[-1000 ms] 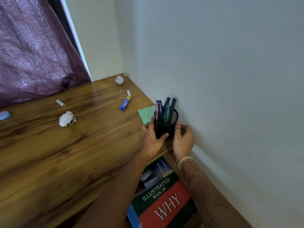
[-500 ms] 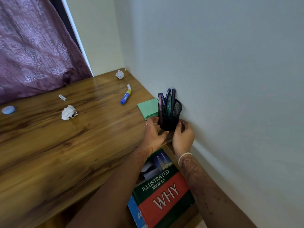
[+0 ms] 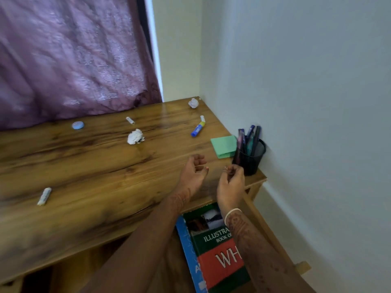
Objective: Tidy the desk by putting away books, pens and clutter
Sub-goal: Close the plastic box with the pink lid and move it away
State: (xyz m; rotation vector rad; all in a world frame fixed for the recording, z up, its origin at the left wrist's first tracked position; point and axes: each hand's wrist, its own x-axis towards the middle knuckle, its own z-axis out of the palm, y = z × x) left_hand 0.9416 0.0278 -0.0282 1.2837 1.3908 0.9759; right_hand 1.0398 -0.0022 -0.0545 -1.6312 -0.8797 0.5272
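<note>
Head cam had your books (image 3: pixel 213 250) lowest, at 6 o'clock, tucked below the near edge of the desk (image 3: pixel 84 176). Just above them your left hand (image 3: pixel 193 172) and right hand (image 3: pixel 230 182) were over the wood, both with fingers loosely curled and holding nothing. At 1 o'clock from the right hand, just beside it, the black mesh pen holder (image 3: pixel 250 159) stood upright by the wall, full of pens (image 3: pixel 251 136). A green note pad (image 3: pixel 224 145) sat at its 10 o'clock. Farther out lay a blue stick (image 3: pixel 197 129) and a paper wad (image 3: pixel 135 136).
</note>
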